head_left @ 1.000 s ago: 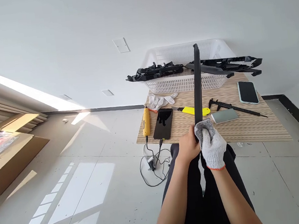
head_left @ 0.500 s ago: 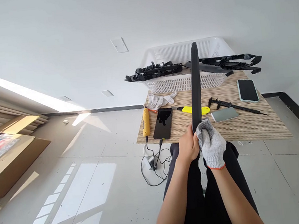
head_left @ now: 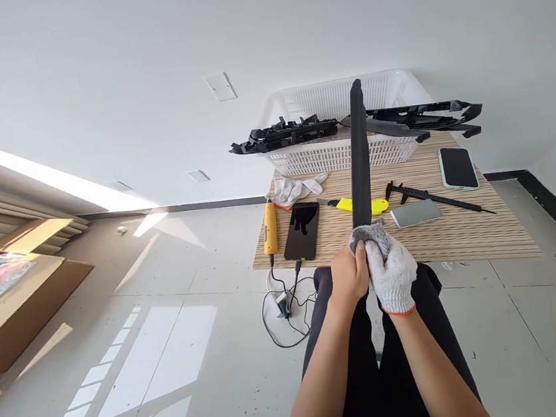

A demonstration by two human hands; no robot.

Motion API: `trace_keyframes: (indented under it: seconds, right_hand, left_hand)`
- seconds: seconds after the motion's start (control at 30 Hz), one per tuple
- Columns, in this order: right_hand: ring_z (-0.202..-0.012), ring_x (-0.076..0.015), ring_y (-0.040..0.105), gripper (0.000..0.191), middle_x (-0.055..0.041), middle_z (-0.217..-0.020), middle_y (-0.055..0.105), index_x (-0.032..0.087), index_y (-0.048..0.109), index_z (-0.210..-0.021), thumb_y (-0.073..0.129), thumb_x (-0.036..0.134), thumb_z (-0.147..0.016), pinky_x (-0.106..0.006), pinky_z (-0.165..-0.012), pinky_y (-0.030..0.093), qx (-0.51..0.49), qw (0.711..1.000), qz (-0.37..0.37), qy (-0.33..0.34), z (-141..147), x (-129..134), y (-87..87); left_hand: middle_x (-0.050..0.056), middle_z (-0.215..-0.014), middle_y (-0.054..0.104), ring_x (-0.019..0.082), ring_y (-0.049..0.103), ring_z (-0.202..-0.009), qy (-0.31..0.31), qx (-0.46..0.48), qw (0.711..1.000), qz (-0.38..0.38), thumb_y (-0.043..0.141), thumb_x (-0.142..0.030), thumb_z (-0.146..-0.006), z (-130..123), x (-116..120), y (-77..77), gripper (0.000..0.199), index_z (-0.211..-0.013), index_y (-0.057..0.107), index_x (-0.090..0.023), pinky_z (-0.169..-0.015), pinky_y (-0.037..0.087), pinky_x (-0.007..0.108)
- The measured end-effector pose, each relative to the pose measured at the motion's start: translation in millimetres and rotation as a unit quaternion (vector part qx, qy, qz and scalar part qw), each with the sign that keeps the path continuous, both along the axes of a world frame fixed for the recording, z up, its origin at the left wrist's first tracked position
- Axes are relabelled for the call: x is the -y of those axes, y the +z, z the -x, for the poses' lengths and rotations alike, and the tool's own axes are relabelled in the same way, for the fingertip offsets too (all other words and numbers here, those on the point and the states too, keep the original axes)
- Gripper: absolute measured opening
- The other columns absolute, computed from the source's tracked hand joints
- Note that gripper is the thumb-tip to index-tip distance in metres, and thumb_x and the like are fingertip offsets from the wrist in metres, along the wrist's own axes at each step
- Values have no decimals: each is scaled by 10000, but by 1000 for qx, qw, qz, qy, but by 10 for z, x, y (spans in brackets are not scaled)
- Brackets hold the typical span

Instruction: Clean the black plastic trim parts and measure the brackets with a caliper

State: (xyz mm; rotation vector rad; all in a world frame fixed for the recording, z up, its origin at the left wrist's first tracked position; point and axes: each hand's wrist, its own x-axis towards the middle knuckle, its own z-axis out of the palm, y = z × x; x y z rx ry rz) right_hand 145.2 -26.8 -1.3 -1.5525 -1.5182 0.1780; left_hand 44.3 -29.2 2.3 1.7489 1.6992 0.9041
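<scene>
- Bare fingers of the left hand (head_left: 346,275) close round the lower end of a long, narrow black plastic strip (head_left: 360,152), thumb pressed on the near side; the fingertips behind are hidden.
- Gloved fingers of the right hand (head_left: 396,278) bunch together, pinching a grey fabric cloth (head_left: 361,231) against the strip there.
- Wiping the strip seems the step in hand; working the cloth upward would call for a firm left grip and light, even pressure.
- Beyond the hands, the strip points away over the wood-striped table (head_left: 486,231) and yellow-handled cutter (head_left: 379,205), its far end raised before the white slatted plastic basket (head_left: 323,161).
- Black plastic parts (head_left: 294,134) lie across that basket, their ends jutting past its sides.
</scene>
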Motion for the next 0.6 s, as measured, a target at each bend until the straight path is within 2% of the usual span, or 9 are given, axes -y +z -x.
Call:
trace_keyframes:
  seconds: [0.07, 0.23, 0.43, 0.5, 0.6]
  right_hand:
    - [-858, -202, 713, 399, -67, -958, 763, 203, 762, -1095, 490, 473, -983, -290, -797, 527, 6, 1000, 8, -5, 4, 14, 13]
    - [-916, -201, 721, 429, -69, -1006, 764, 189, 750, -1123, 481, 491, -982, -288, -830, 535, -12, 1000, -16, -10, 15, 16, -53]
    - [-947, -248, 732, 673, -140, -1074, 751, 94, 678, -1245, 516, 654, -908, -318, -820, 567, 24, 997, -70, -14, 0, 18, -92]
    - [-946, -250, 733, 721, -139, -1071, 751, 93, 665, -1259, 557, 688, -867, -326, -831, 572, 28, 998, -60, -4, -2, 22, -74]
    - [-946, -253, 733, 769, -126, -1073, 752, 121, 646, -1294, 622, 715, -806, -343, -845, 573, 23, 1000, -18, -6, 8, 19, -56]
  left_hand:
    - [85, -797, 674, 231, 643, -751, 10, -2, 1000, 0, 180, -421, -1054, -3, -1, -24, 502, -862, 590, -207, -699, 426, 327]
    - [85, -818, 678, 223, 641, -775, 25, 67, 997, -14, 146, -445, -1055, -27, 1, -66, 534, -932, 612, -214, -717, 465, 328]
    - [93, -1017, 696, 218, 637, -962, 49, 218, 974, -40, 231, -536, -1050, 42, -19, 2, 522, -985, 615, -189, -876, 485, 342]
    - [94, -1036, 693, 222, 629, -975, 53, 268, 961, -43, 282, -556, -1041, 70, -32, 17, 509, -996, 622, -181, -880, 474, 345]
    - [73, -921, 677, 214, 613, -879, 59, 305, 950, -26, 339, -588, -1020, 84, -57, 12, 508, -910, 622, -180, -806, 455, 332]
